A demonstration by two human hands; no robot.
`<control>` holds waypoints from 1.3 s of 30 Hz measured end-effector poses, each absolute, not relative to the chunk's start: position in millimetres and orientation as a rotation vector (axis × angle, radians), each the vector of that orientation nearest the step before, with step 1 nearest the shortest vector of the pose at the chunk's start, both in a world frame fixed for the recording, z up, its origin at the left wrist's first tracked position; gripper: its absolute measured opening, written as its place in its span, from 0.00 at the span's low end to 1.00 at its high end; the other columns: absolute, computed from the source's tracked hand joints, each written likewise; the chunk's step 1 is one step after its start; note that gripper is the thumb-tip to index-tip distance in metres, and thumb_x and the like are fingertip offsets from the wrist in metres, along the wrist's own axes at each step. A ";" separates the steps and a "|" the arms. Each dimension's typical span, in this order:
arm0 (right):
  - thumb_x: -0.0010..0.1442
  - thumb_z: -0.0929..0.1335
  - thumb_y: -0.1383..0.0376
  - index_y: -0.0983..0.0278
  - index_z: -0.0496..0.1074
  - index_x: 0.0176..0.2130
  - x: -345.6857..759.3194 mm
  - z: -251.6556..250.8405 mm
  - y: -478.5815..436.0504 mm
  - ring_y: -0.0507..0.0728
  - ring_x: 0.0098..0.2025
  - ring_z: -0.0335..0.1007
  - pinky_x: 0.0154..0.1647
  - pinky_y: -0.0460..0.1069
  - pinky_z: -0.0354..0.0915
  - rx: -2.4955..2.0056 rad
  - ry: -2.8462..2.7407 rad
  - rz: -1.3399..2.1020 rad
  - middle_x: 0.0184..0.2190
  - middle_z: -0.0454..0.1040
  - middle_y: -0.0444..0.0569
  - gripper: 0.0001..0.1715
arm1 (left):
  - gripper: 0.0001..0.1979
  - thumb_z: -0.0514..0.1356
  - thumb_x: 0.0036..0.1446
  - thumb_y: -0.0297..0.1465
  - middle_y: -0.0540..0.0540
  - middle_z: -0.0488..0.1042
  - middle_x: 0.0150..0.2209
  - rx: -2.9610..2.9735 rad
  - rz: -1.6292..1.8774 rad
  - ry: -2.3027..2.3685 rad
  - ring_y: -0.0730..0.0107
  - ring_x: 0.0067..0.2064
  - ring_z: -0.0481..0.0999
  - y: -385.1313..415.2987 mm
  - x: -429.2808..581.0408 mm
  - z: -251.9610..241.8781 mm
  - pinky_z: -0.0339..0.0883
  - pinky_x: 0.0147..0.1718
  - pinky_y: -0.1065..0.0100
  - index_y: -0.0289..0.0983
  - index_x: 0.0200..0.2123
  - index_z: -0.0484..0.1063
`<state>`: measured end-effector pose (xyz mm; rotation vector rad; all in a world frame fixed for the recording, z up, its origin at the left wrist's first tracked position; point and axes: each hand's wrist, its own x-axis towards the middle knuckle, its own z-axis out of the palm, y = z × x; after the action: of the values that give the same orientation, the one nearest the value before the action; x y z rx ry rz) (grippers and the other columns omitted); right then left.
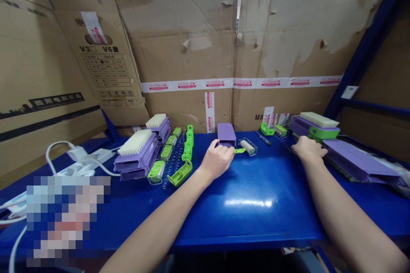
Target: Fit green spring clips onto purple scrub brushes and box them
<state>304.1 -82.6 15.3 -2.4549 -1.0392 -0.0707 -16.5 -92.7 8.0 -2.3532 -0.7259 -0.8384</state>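
My left hand (pixel 218 161) is closed, its curled fingers in front of the lower edge of a purple plastic housing (pixel 226 131). A flat green piece (pixel 239 151) shows right beside its fingertips; what the fingers grip is hidden. Just to the right lies a clear box (pixel 248 147) with a pale roll inside. Farther right, my right hand (pixel 309 149) has its fingers curled down beside some metal springs (pixel 286 143). Whatever it may hold is out of sight. Behind that hand, a cream-bristled brush (pixel 320 120) with a green end rests on purple housings.
At left stand stacked purple brushes (pixel 136 153), green-topped clear boxes (pixel 156 170), springs (pixel 174 155) and green covers (pixel 180 173). A small dark tool (pixel 264 137) lies toward the back. Cardboard (pixel 192 51) walls the blue table (pixel 250 222); a power strip (pixel 86 160) with cables sits left.
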 end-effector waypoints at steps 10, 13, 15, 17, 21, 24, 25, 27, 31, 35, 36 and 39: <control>0.56 0.61 0.66 0.71 0.57 0.60 251.1 44.1 -95.4 0.67 0.39 0.71 0.34 0.55 0.64 -2.187 -1.219 -0.478 0.46 0.67 0.67 0.33 | 0.13 0.49 0.63 0.27 0.46 0.75 0.29 -2.366 -0.820 -0.799 0.66 0.32 0.75 -91.8 -16.1 6.7 0.62 0.45 0.60 0.35 0.44 0.71; 0.56 0.61 0.64 0.70 0.55 0.62 219.3 44.9 -94.8 0.64 0.37 0.70 0.34 0.54 0.64 -1.967 -1.340 -0.561 0.45 0.67 0.63 0.35 | 0.13 0.50 0.62 0.26 0.46 0.76 0.32 -2.390 -0.797 -0.832 0.67 0.35 0.75 -90.5 -17.3 6.1 0.61 0.45 0.60 0.37 0.45 0.71; 0.56 0.61 0.64 0.71 0.60 0.59 198.4 40.6 -93.5 0.64 0.39 0.69 0.37 0.53 0.65 -1.800 -1.445 -0.540 0.43 0.68 0.61 0.33 | 0.12 0.51 0.62 0.26 0.46 0.76 0.33 -2.396 -0.786 -0.877 0.66 0.35 0.75 -90.0 -18.2 6.3 0.61 0.44 0.60 0.37 0.45 0.71; 0.57 0.60 0.65 0.72 0.65 0.55 179.5 34.5 -93.6 0.62 0.38 0.69 0.39 0.53 0.65 -1.597 -1.541 -0.482 0.39 0.71 0.59 0.27 | 0.12 0.52 0.62 0.26 0.46 0.75 0.33 -2.403 -0.763 -0.927 0.66 0.36 0.74 -90.2 -19.2 7.2 0.62 0.42 0.61 0.38 0.44 0.72; 0.61 0.60 0.60 0.66 0.74 0.43 153.8 24.1 -98.5 0.58 0.32 0.70 0.36 0.50 0.65 -1.314 -1.601 -0.238 0.30 0.73 0.53 0.20 | 0.09 0.52 0.62 0.27 0.45 0.74 0.31 -2.406 -0.722 -1.003 0.65 0.34 0.74 -92.2 -20.4 10.7 0.62 0.36 0.64 0.37 0.38 0.73; 0.62 0.59 0.54 0.64 0.75 0.37 147.5 19.9 -100.3 0.56 0.30 0.71 0.32 0.48 0.64 -1.287 -1.544 0.020 0.27 0.74 0.50 0.22 | 0.10 0.52 0.62 0.28 0.45 0.74 0.29 -2.405 -0.699 -1.032 0.66 0.33 0.75 -92.9 -20.4 11.9 0.62 0.35 0.65 0.37 0.37 0.73; 0.62 0.59 0.52 0.64 0.74 0.36 147.1 18.8 -99.6 0.55 0.27 0.69 0.29 0.47 0.63 -1.276 -1.509 0.147 0.24 0.73 0.48 0.23 | 0.10 0.52 0.62 0.28 0.45 0.75 0.28 -2.408 -0.686 -1.046 0.66 0.32 0.75 -92.7 -20.2 11.6 0.63 0.34 0.66 0.37 0.38 0.73; 0.60 0.59 0.48 0.65 0.73 0.36 147.2 16.7 -96.9 0.52 0.20 0.64 0.22 0.46 0.60 -1.218 -1.423 0.449 0.18 0.67 0.44 0.26 | 0.10 0.52 0.62 0.27 0.46 0.76 0.26 -2.414 -0.661 -1.085 0.67 0.29 0.76 -92.0 -20.0 10.3 0.64 0.33 0.67 0.37 0.39 0.73; 0.52 0.67 0.47 0.66 0.70 0.39 145.6 14.0 -92.0 0.50 0.17 0.62 0.16 0.45 0.61 -1.088 -1.236 0.900 0.20 0.66 0.41 0.26 | 0.11 0.53 0.61 0.29 0.45 0.79 0.32 -2.468 -0.782 -1.160 0.65 0.31 0.78 -91.6 -19.6 8.2 0.68 0.32 0.68 0.38 0.45 0.72; 0.51 0.70 0.53 0.66 0.69 0.42 143.3 16.5 -93.7 0.51 0.22 0.70 0.23 0.46 0.69 -1.037 -1.117 1.074 0.24 0.70 0.44 0.23 | 0.17 0.59 0.57 0.32 0.45 0.79 0.43 -2.613 -1.051 -1.154 0.62 0.41 0.79 -92.4 -19.2 9.3 0.71 0.40 0.66 0.38 0.51 0.70; 0.52 0.70 0.55 0.66 0.69 0.42 143.3 17.6 -94.7 0.51 0.23 0.71 0.24 0.45 0.69 -1.039 -1.104 1.093 0.25 0.71 0.45 0.22 | 0.18 0.60 0.56 0.32 0.45 0.78 0.44 -2.646 -1.108 -1.168 0.61 0.43 0.79 -92.1 -19.0 9.4 0.71 0.42 0.65 0.38 0.51 0.70; 0.53 0.70 0.57 0.65 0.69 0.43 144.2 20.3 -97.2 0.51 0.24 0.72 0.23 0.44 0.69 -1.057 -1.104 1.118 0.28 0.74 0.48 0.20 | 0.13 0.58 0.58 0.30 0.46 0.79 0.43 -2.732 -1.341 -1.291 0.64 0.41 0.80 -89.8 -17.7 8.5 0.72 0.43 0.65 0.39 0.46 0.74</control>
<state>144.2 -97.2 20.3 -1.0569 -1.1042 1.1183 -17.7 -89.8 8.5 -2.7320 -1.2906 -1.3408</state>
